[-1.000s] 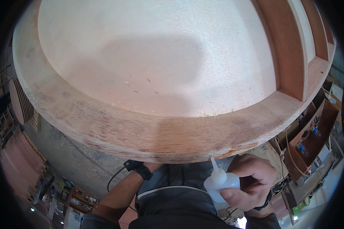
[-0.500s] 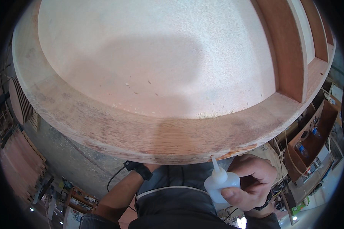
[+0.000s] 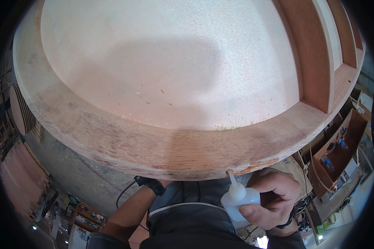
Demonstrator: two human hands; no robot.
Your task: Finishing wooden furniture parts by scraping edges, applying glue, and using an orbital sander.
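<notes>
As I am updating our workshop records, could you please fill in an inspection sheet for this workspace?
Surface: curved wooden rim rough-grained and patchy, with an orange-brown streak near its outer edge; pale inner panel partly shadowed.
Things in use: white squeeze bottle, its nozzle pointing up at the rim's outer edge; contact cannot be told.
Clutter: small chips scattered on the panel.
Hands: right hand grips the bottle; left hand mostly hidden by the rim, hold unclear.
Cables: thin black cable near the left wrist.
Surroundings: stacked boards at left; open brown box holding plastic bottles at right.
</notes>
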